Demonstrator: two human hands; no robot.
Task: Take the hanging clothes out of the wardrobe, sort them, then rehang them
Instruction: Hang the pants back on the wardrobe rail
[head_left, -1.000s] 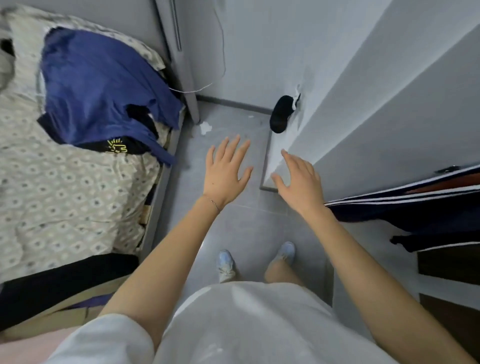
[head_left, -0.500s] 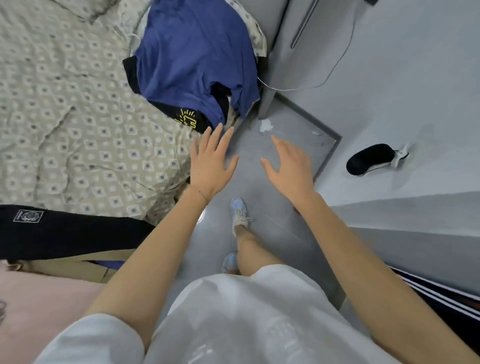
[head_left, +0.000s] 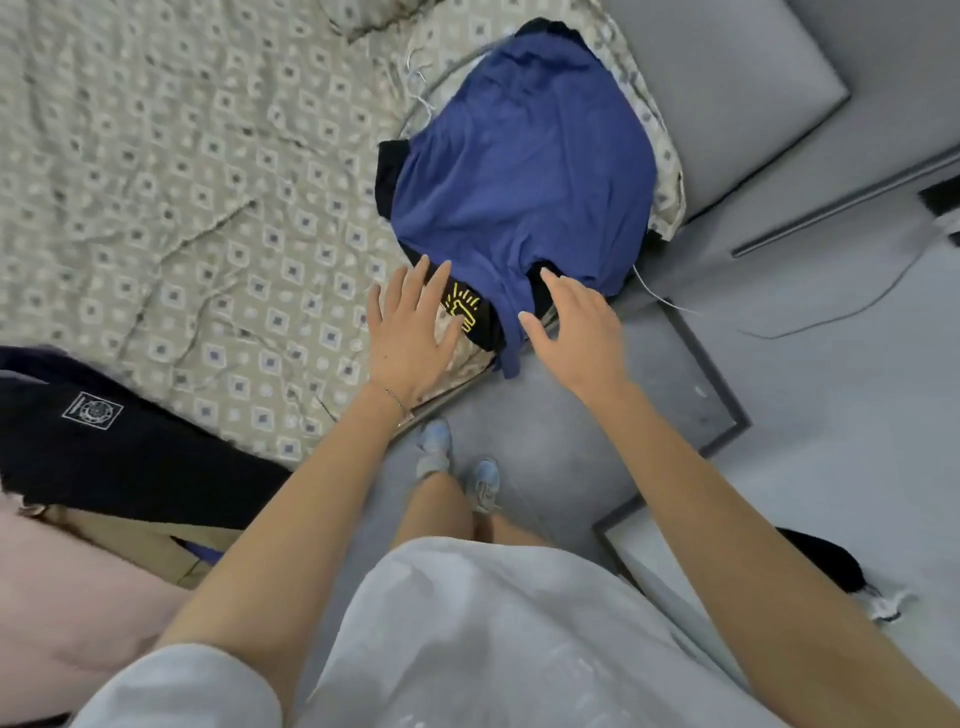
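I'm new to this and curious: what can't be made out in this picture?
Head view only.
The black garment: mostly covered by the blue shirt.
The dark garment with a white badge: cut off by the left edge.
The left hand and right hand: open, but contact with the clothes unclear.

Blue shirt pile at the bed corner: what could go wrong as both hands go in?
1. The blue shirt lies over a black shirt and its hem hangs off the bed edge; lifting one may drag the other to the floor.
2. Left hand and right hand are open at both hems, so they may catch two layers at once.
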